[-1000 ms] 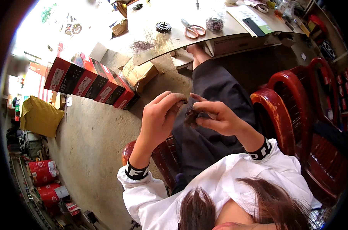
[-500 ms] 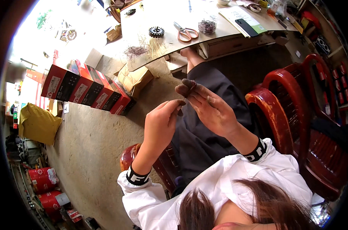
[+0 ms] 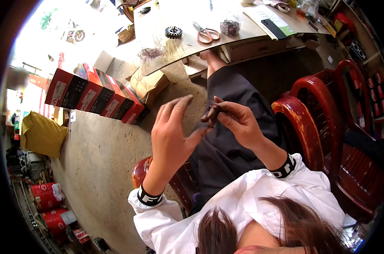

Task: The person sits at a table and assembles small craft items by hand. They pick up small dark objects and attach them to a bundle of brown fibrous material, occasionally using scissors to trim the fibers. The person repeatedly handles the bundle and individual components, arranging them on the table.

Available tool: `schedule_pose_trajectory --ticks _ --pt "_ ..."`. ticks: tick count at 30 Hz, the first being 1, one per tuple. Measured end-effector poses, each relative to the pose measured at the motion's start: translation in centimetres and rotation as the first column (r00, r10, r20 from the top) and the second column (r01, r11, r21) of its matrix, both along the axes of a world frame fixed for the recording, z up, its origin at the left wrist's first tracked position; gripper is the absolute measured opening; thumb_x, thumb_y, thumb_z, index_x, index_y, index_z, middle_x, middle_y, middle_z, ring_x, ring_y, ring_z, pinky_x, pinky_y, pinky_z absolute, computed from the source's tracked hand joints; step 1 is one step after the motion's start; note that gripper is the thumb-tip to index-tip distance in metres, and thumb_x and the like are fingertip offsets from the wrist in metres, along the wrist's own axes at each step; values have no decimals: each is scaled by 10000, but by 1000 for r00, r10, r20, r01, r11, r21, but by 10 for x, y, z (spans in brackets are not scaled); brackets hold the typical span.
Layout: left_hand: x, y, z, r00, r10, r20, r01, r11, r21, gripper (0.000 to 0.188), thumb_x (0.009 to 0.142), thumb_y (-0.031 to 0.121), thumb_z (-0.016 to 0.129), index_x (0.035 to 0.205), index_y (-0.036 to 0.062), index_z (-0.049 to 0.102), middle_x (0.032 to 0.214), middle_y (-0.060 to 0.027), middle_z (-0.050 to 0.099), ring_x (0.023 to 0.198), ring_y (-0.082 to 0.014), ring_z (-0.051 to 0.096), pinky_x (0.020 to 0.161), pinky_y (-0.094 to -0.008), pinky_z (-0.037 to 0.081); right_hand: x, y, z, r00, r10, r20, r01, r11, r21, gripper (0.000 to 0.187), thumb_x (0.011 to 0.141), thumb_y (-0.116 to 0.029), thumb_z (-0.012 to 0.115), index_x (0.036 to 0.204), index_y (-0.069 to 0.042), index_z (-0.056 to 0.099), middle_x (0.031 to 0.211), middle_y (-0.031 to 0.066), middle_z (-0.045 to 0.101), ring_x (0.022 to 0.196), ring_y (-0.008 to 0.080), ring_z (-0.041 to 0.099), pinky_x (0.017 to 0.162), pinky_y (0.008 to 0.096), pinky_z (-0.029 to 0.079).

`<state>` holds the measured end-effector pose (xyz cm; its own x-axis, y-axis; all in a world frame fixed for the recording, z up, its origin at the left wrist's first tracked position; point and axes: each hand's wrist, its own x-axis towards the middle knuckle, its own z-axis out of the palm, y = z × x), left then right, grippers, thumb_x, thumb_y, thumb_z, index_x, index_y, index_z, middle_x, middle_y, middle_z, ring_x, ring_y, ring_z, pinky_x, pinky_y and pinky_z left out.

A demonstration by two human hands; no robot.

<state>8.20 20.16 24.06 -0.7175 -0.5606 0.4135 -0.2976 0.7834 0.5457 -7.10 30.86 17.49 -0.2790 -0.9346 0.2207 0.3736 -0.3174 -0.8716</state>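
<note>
Above my dark-trousered lap, my right hand (image 3: 238, 120) is closed, with thin dark reddish strands, which look like wire, looped about its darkened fingertips. A fine curved end of the strands (image 3: 211, 101) sticks up from the pinch. My left hand (image 3: 170, 122) is open just to the left, its fingers spread upward and its thumb close to the right fingertips. Whether that thumb touches the strands I cannot tell. On the table (image 3: 192, 55) ahead lie a black slotted disc (image 3: 173, 32), orange-handled scissors (image 3: 208, 37), a clear tub of dark coils (image 3: 229, 28) and a tangle of strands (image 3: 150, 53).
A black phone (image 3: 273, 28) lies on papers at the table's right. Red and black boxes (image 3: 90, 95) stand in a row at the left, beside an open cardboard box (image 3: 151, 86). Dark red wooden chairs (image 3: 302, 122) are close on my right. A yellow sack (image 3: 41, 134) sits far left.
My left hand has gone from a closed pinch to spread fingers. My right hand has turned and its fingers have curled closed on the strands.
</note>
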Motion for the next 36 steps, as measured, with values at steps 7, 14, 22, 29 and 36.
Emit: schedule_pose_trajectory --ticks 7,14,22,29,36 --pt "-5 11 -15 971 -232 -65 233 972 16 579 663 17 747 1218 44 584 1193 -153 590 1094 -322 584 926 -381 477 10 2 1 975 -60 -215 66 998 21 163 917 -38 558 1035 60 613 877 72 662 877 105 612 1138 364 255" --pt "-5 16 -18 970 -110 -216 147 976 163 386 705 -41 710 1083 18 664 1025 -141 682 901 -245 685 784 -295 536 19 1 5 941 -142 -309 148 989 -2 157 914 -39 555 1016 65 613 819 94 645 839 105 603 1124 367 285" --pt "-3 9 -25 974 -91 -207 166 909 382 385 726 -61 698 1103 2 657 982 -104 692 884 -149 668 789 -264 522 13 3 20 968 -28 -250 60 991 122 180 932 -14 545 1053 94 623 927 73 673 880 105 613 784 235 499" --pt "-1 3 -31 978 -74 -196 168 834 525 359 787 -80 667 1141 -22 634 985 -63 676 899 -119 642 813 -247 509 12 -3 11 996 -81 -27 86 966 244 187 878 -14 647 1052 53 670 974 63 694 883 73 622 800 215 493" --pt "1 -18 -30 900 85 -428 336 492 803 352 805 -62 673 1150 -62 605 1042 -115 680 955 -169 652 879 -285 506 3 -11 6 941 -300 -159 314 947 71 253 844 -13 686 1091 34 661 1040 83 694 959 104 629 869 219 475"
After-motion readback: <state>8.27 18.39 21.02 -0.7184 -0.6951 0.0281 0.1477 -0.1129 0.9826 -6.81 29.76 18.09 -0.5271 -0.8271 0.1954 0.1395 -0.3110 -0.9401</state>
